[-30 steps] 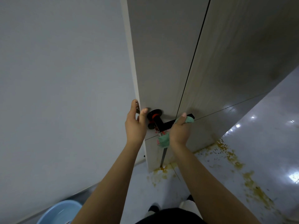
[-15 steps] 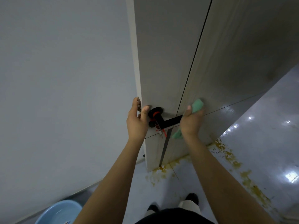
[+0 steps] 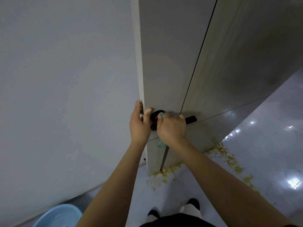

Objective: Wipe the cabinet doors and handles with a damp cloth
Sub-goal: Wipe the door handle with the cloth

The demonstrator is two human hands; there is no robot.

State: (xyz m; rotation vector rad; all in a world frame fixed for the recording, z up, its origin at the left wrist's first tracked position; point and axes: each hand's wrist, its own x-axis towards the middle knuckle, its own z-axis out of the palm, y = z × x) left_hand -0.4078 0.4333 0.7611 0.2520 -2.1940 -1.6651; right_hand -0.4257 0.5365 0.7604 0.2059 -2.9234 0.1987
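Observation:
A tall pale wood-grain door (image 3: 165, 63) stands in front of me with a black lever handle (image 3: 191, 119) and a round black rose with a red part. My left hand (image 3: 139, 125) grips the door's left edge, thumb on the face. My right hand (image 3: 171, 128) holds a green cloth (image 3: 161, 144) and presses it over the handle near the rose. Most of the cloth is hidden under the hand; one end hangs below the wrist, another tip shows by the thumb.
A grey wall (image 3: 65, 95) fills the left side. A light blue basin (image 3: 57, 215) sits on the floor at the lower left. The glossy floor (image 3: 262, 145) carries yellow-brown stains (image 3: 227, 159) along the door's base. My feet show at the bottom.
My right hand has slid left with the cloth, from the lever's outer end on the door face to the handle beside the rose. My left hand kept its grip on the door edge.

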